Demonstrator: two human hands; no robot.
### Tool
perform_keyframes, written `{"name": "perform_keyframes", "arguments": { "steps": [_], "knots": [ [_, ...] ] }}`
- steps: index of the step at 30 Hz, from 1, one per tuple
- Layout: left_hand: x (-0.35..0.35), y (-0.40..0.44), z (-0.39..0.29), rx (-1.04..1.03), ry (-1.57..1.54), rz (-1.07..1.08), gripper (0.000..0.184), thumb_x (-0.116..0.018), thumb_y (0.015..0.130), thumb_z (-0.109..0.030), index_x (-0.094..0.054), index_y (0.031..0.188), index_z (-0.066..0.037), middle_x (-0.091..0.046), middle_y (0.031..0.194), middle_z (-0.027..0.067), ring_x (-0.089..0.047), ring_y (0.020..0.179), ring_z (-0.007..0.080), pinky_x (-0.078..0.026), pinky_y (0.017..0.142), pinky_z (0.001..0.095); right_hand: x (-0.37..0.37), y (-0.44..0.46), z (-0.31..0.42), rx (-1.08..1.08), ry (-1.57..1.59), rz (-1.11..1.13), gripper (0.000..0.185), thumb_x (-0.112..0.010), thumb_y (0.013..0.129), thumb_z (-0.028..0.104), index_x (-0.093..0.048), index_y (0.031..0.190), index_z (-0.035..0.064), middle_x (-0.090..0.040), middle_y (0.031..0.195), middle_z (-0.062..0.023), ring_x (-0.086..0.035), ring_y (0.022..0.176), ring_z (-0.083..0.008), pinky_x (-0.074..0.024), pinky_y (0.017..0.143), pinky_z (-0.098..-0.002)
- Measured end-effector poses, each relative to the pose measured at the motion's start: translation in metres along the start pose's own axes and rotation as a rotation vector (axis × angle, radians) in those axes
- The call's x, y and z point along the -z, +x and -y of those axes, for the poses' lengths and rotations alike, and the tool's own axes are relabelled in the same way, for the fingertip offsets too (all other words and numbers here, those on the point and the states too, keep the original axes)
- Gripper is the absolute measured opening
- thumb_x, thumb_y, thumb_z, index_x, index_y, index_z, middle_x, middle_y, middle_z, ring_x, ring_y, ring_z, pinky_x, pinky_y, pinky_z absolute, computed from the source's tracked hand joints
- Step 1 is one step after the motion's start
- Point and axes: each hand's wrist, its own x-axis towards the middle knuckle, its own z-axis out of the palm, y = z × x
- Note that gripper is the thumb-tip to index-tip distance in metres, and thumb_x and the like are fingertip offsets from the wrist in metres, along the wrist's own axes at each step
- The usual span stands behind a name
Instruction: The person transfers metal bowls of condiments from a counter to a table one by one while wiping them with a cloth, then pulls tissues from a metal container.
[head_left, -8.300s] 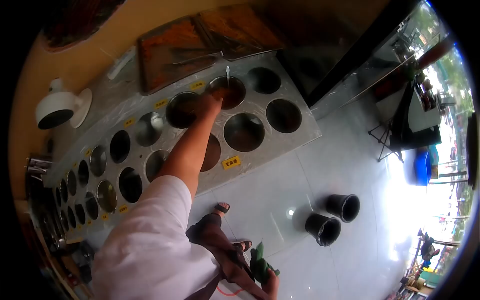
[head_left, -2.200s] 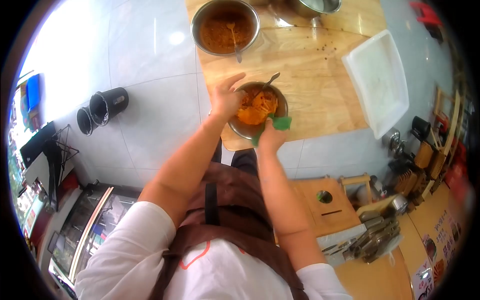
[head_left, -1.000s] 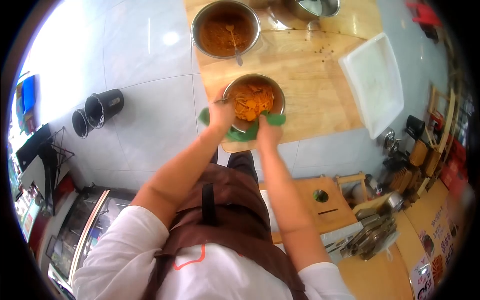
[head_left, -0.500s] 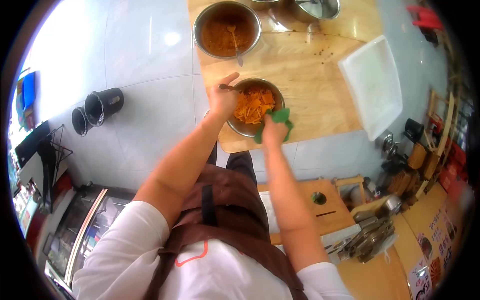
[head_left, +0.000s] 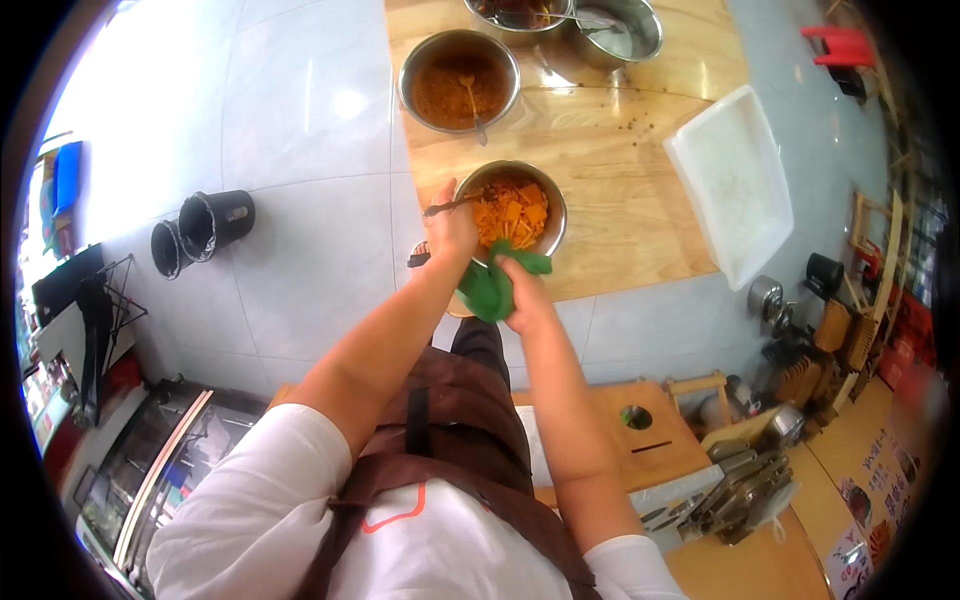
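Observation:
A steel bowl [head_left: 560, 212] of orange strips and flat pieces sits near the front left edge of the wooden table. At its left rim is my left hand [head_left: 452, 238], closed on a spoon [head_left: 445, 208] whose dark handle sticks out to the left and whose other end reaches over the food. My right hand [head_left: 522, 292] grips a green cloth [head_left: 486, 292] at the bowl's near rim; the cloth hangs below the rim, between my two hands. Behind stands a larger bowl [head_left: 432, 112] of reddish-brown sauce with a spoon resting in it.
Two more steel bowls, one dark inside [head_left: 518, 30] and one pale inside [head_left: 620, 45], stand at the table's back. A white plastic tub [head_left: 735, 195] lies at the right edge. Black bins [head_left: 220, 222] are on the floor at left; a lower wooden surface [head_left: 640, 400] is at right.
The view has gone from a counter with round wells to this table. Over the last half second my right hand and the green cloth moved left along the bowl, closer to my left hand.

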Motion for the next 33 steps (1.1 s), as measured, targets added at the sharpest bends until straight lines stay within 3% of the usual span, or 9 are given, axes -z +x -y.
{"name": "perform_keyframes", "arguments": {
  "steps": [2,10,12,15,19,25,29,32,33],
  "knots": [
    [0.007,-0.001,-0.016,-0.024,0.072,0.089,0.033,-0.045,0.08,-0.009,-0.056,0.109,0.003,-0.061,0.098,0.0225,-0.058,0.09,0.0327,-0.045,0.078,0.039,0.019,-0.011,0.018,-0.204,-0.223,0.297,0.024,-0.062,0.08,0.009,-0.057,0.1,-0.0022,-0.061,0.094,-0.0099,-0.06,0.083,-0.0195,-0.0499,0.069,-0.033],
    [-0.032,0.012,-0.02,0.16,0.255,0.31,0.026,-0.046,0.084,-0.014,-0.059,0.098,0.003,-0.061,0.091,0.0219,-0.06,0.081,0.0304,-0.048,0.071,0.0385,0.087,-0.059,0.002,-0.025,-0.462,0.279,0.026,-0.063,0.079,0.011,-0.057,0.099,-0.0036,-0.062,0.092,-0.0088,-0.06,0.081,-0.0166,-0.0486,0.07,-0.0301],
    [-0.039,0.007,-0.044,0.544,-0.376,0.319,0.029,-0.053,0.085,-0.022,-0.057,0.104,-0.001,-0.06,0.097,0.015,-0.06,0.083,0.0224,-0.049,0.068,0.0354,0.105,-0.057,-0.01,-0.033,-0.445,0.195,0.025,-0.063,0.079,0.01,-0.058,0.099,-0.0035,-0.062,0.092,-0.0088,-0.06,0.081,-0.0167,-0.0485,0.07,-0.0299],
    [-0.039,0.004,-0.067,0.476,-0.778,0.515,0.04,-0.052,0.089,-0.03,-0.045,0.118,-0.004,-0.052,0.11,0.0094,-0.055,0.098,0.0224,-0.046,0.082,0.0336,0.116,-0.065,-0.018,-0.022,-0.476,0.201,0.027,-0.063,0.08,0.012,-0.057,0.102,-0.0019,-0.061,0.094,-0.0075,-0.059,0.084,-0.0161,-0.0484,0.073,-0.0307],
    [-0.03,-0.012,-0.073,0.338,-0.694,0.653,0.05,-0.056,0.087,-0.029,-0.039,0.126,-0.002,-0.05,0.119,0.0118,-0.051,0.106,0.0236,-0.04,0.092,0.0344,0.124,-0.066,-0.026,-0.05,-0.532,0.206,0.028,-0.065,0.079,0.013,-0.057,0.102,-0.0022,-0.061,0.095,-0.0082,-0.059,0.085,-0.0172,-0.0476,0.075,-0.0312],
    [0.073,-0.058,-0.002,-0.176,0.195,0.683,0.047,-0.056,0.083,-0.026,-0.05,0.122,0.001,-0.052,0.121,0.0207,-0.051,0.111,0.0273,-0.04,0.092,0.0347,0.109,-0.072,-0.022,0.049,-1.148,0.244,0.029,-0.061,0.084,0.025,-0.061,0.097,-0.0007,-0.063,0.091,-0.0089,-0.06,0.083,-0.0192,-0.0472,0.072,-0.0324],
    [0.178,-0.103,0.066,0.393,-0.074,0.263,0.033,-0.053,0.083,-0.023,-0.062,0.103,0.001,-0.063,0.101,0.0208,-0.059,0.099,0.0307,-0.044,0.088,0.0374,0.111,-0.063,-0.03,-0.046,-1.154,0.483,0.038,-0.056,0.088,0.031,-0.054,0.114,0.0023,-0.059,0.106,-0.0096,-0.056,0.092,-0.019,-0.0462,0.079,-0.0334],
    [0.262,-0.139,0.138,0.354,0.151,0.051,0.035,-0.054,0.085,-0.026,-0.061,0.106,0.001,-0.064,0.097,0.013,-0.059,0.091,0.0213,-0.046,0.082,0.0335,0.107,-0.068,-0.033,-0.13,-0.565,0.592,0.039,-0.052,0.091,0.029,-0.05,0.118,0.0006,-0.057,0.111,-0.0101,-0.056,0.097,-0.0212,-0.0457,0.08,-0.0332],
    [0.292,-0.159,0.14,0.333,0.28,0.007,0.034,-0.054,0.083,-0.024,-0.061,0.106,0.0,-0.064,0.099,0.0153,-0.06,0.093,0.0252,-0.046,0.083,0.0351,0.113,-0.058,-0.039,0.059,-0.795,0.455,0.042,-0.057,0.087,0.031,-0.051,0.117,0.0007,-0.058,0.11,-0.0122,-0.057,0.099,-0.0244,-0.045,0.083,-0.036]
  ]
}}
